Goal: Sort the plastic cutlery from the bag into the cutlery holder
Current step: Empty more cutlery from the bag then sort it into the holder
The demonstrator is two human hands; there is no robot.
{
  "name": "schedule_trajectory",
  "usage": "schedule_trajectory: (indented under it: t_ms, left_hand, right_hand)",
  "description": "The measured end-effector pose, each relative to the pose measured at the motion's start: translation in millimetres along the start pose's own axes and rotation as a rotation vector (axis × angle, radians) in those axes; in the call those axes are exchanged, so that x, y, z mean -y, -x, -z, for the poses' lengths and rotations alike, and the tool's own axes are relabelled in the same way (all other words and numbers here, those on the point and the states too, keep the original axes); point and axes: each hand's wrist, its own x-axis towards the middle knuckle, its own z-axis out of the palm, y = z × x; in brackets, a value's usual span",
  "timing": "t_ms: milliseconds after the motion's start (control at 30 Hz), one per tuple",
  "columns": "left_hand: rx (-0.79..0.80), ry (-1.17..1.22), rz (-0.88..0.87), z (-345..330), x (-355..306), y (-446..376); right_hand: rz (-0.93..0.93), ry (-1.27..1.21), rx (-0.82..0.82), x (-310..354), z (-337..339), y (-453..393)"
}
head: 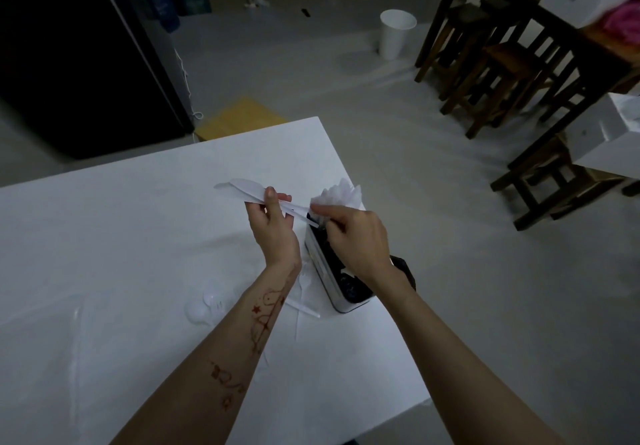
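My left hand [273,228] grips a bunch of white plastic knives [244,189], blades pointing left and handles toward the holder. My right hand [356,240] hovers over the white cutlery holder [341,301] with its dark compartments, fingers pinched on the knife handles' ends near the far compartment. That far compartment holds a cluster of white cutlery [341,191] standing upright. More white spoons and forks [207,304] lie loose on the white table [104,236] beside my left forearm, with a clear plastic bag [74,340] lying flat at the left.
The table's right edge runs just past the holder. On the floor beyond stand a white bin [396,34], wooden stools [485,74] and a dark wooden table at the right. A yellow object [239,117] lies past the far table edge. A dark cabinet fills the upper left.
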Motion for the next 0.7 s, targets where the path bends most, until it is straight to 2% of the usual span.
schedule_trajectory:
  t_ms: [100, 233, 367, 500, 700]
  left_hand:
    - [-0.004, 0.017, -0.018, -3, -2, 0]
    - [0.016, -0.035, -0.035, -8, 0, 4]
    - [0.069, -0.176, -0.120, 1, 6, 9]
    - [0.122, -0.223, -0.119, 12, 12, 18]
    - [0.192, -0.412, -0.165, 1, 8, 15]
  right_hand:
    - [-0.045, 0.027, -0.053, -1, 5, -1]
    - [-0.027, 0.016, -0.044, -4, 7, 3]
    - [-0.042, -0.029, -0.075, -8, 4, 1]
    - [-0.053, -0.055, -0.089, -10, 1, 1]
    - [-0.026, -0.139, -0.152, -15, -2, 2]
